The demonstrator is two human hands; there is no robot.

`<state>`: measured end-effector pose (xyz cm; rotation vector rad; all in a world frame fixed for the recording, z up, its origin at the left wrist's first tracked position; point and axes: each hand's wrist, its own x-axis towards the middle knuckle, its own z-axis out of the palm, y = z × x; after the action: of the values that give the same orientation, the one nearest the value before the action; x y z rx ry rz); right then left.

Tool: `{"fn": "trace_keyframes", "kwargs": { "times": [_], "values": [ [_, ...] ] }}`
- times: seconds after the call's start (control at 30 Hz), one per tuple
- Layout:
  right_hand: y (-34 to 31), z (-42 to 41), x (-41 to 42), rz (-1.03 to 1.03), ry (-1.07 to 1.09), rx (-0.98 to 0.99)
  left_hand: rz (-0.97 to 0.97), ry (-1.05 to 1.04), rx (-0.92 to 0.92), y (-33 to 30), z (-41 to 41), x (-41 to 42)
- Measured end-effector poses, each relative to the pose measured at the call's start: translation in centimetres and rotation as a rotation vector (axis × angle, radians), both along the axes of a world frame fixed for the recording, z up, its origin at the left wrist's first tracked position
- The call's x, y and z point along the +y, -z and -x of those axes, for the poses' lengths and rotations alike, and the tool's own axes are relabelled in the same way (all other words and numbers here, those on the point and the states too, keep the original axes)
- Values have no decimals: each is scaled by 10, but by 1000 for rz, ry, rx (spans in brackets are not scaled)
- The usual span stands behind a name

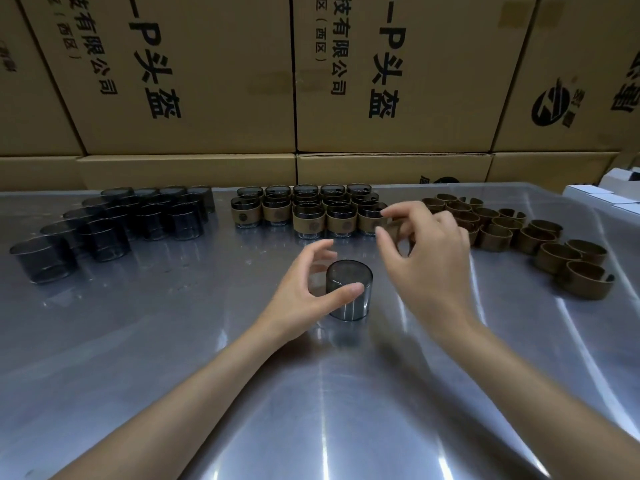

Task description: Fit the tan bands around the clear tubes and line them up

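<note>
Progress stands near the halfway mark, judged by group sizes. Left of the banded tubes (308,211), the bare clear tubes (114,223) wait; right of them lies the loose tan bands supply (526,233). In front, the left hand (304,292) grips one bare tube (349,289). The right hand (429,251) pinches a tan band (393,228), not yet fitted.

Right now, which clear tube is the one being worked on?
The bare tube standing alone at the table's middle, with the left hand curled round it; all the others sit in groups at the back.
</note>
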<state>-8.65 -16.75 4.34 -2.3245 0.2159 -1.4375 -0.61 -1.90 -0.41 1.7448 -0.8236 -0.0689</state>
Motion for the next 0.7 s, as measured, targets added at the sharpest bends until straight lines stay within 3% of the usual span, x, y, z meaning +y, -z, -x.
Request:
{"fn": "trace_keyframes", "kwargs": {
  "times": [0.17,0.33,0.53,0.7],
  "values": [
    [11,13,28,-14,-113,-95,86,-57,-402,-8,14,4],
    [18,15,34,-14,-211,-57,14,21,-563,-8,18,1],
    [23,17,42,56,-295,-66,29,-6,-496,-5,16,1],
    [28,11,31,-129,-324,-99,93,-49,-287,-3,15,2]
  ]
}}
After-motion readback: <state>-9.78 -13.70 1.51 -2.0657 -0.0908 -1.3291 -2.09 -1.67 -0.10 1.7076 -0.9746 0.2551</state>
